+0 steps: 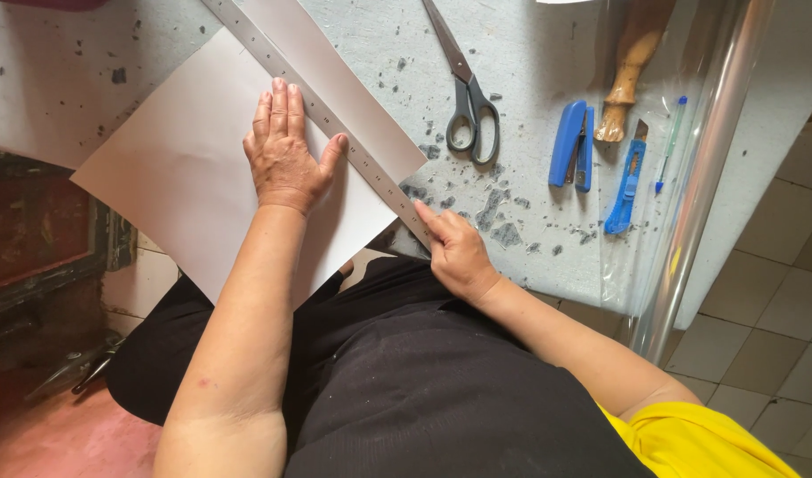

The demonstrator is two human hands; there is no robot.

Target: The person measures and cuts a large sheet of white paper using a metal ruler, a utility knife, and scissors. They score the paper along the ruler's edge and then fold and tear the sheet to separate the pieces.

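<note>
A white sheet of paper (184, 168) lies on the worn grey table (530, 53), hanging over its near edge. A long metal ruler (282, 66) runs diagonally across the sheet. My left hand (286, 150) rests flat on the paper, fingers together, thumb against the ruler's edge. My right hand (454, 248) pinches the ruler's near end at the table edge.
Grey-handled scissors (466, 102) lie beyond the ruler. To the right sit a blue stapler (571, 143), a blue utility knife (627, 181), a pen (669, 142), a wooden handle (625, 80) and a roll of clear film (702, 168). Tiled floor (777, 292) is at right.
</note>
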